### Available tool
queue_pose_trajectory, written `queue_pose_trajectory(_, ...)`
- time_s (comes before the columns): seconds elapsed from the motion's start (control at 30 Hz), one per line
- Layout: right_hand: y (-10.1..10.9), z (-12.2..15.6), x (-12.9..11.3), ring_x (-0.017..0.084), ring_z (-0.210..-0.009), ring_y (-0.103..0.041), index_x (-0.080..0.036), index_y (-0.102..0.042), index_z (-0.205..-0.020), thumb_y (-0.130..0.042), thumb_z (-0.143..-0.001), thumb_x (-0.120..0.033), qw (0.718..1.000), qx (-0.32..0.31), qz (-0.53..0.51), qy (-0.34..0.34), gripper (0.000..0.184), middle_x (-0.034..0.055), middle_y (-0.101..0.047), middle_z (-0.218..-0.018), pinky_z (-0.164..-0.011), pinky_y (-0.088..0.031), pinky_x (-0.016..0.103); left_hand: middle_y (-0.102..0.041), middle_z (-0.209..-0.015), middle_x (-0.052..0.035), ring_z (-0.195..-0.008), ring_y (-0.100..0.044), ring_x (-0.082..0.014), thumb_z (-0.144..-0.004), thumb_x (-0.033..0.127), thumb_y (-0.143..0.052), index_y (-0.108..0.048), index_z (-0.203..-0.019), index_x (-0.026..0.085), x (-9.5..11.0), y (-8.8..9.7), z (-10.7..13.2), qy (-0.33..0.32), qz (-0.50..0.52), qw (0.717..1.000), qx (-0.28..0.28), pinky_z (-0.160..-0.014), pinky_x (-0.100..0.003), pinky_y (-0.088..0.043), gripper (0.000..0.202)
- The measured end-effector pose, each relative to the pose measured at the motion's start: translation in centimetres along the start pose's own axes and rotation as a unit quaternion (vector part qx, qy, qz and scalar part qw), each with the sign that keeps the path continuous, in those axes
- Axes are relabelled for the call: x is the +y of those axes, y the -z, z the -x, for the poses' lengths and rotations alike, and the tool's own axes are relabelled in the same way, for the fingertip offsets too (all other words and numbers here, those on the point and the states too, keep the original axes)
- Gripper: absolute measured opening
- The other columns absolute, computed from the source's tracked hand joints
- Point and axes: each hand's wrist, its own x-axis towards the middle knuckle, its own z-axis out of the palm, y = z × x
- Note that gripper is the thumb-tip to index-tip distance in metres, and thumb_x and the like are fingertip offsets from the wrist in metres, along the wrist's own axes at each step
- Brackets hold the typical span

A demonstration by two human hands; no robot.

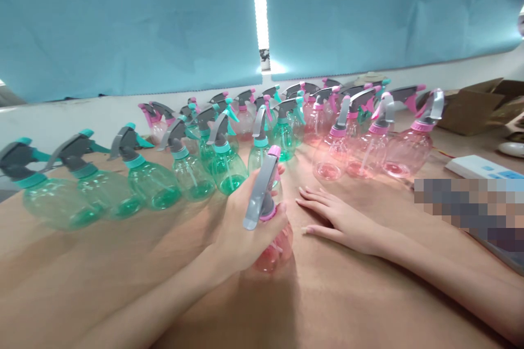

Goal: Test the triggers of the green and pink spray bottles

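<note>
My left hand [241, 223] is wrapped round a pink spray bottle [272, 253] with a grey trigger head and pink collar, near the middle of the table. Part of the bottle is hidden behind my fingers and thumb. To its right, my right hand [339, 221] lies flat on the wooden table [339, 305], fingers stretched out, holding nothing. Just beyond my left hand stands a green spray bottle [229, 169]. Past my right fingertips is a pink spray bottle [328, 158], apart from them.
Several green spray bottles [153, 185] run along the left side, and several pink ones [409, 150] stand at the right. More mixed bottles crowd the back. A cardboard box [470, 106], a white power strip [483, 166] and a blurred-out patch [470, 207] are at the right.
</note>
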Motion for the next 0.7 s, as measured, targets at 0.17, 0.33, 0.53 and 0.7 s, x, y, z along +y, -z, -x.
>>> queue_pose_trajectory(0.17,-0.06,0.05,0.09,0.032,-0.145,-0.026,-0.016,-0.044,-0.145,-0.044,-0.09,-0.065,1.0,0.013,-0.015,0.004,0.073,0.0131,-0.034,-0.155,-0.117,-0.024,0.053,-0.065,-0.112,-0.0018,-0.084,-0.064,-0.0156,-0.081,0.014,-0.056,-0.05,-0.126,0.028,0.12,-0.01,0.04,-0.011,0.007,1.0,-0.005,-0.078,-0.031,-0.053,0.047)
queue_pose_trajectory(0.33,-0.13,0.11,0.14,0.033,-0.144,-0.026,-0.017,-0.045,-0.144,-0.046,-0.09,-0.064,1.0,0.021,-0.018,0.006,0.073,0.013,-0.035,-0.155,-0.118,-0.023,0.053,-0.066,-0.111,-0.0016,-0.079,-0.064,-0.0164,-0.081,0.015,-0.057,-0.051,-0.125,0.03,0.17,0.01,0.0,0.006,-0.022,1.0,0.001,-0.079,-0.034,-0.053,0.047)
queue_pose_trajectory(0.53,-0.16,0.11,0.15,0.032,-0.144,-0.027,-0.017,-0.045,-0.144,-0.045,-0.09,-0.064,1.0,0.023,-0.009,0.016,0.071,0.0136,-0.034,-0.155,-0.117,-0.024,0.055,-0.065,-0.1,-0.0013,-0.073,-0.062,-0.017,-0.079,0.017,-0.057,-0.052,-0.121,0.029,0.1,0.08,-0.09,0.01,-0.009,1.0,-0.001,-0.071,-0.033,-0.053,0.044)
queue_pose_trajectory(0.7,-0.31,0.16,0.3,0.032,-0.144,-0.028,-0.021,-0.045,-0.144,-0.047,-0.09,-0.063,0.999,0.034,-0.017,0.017,0.069,0.0123,-0.036,-0.154,-0.116,-0.025,0.055,-0.065,-0.092,0.0,-0.062,-0.058,-0.016,-0.074,0.017,-0.056,-0.057,-0.106,0.029,0.53,0.35,-0.35,0.018,0.013,1.0,-0.012,-0.06,-0.031,-0.051,0.034)
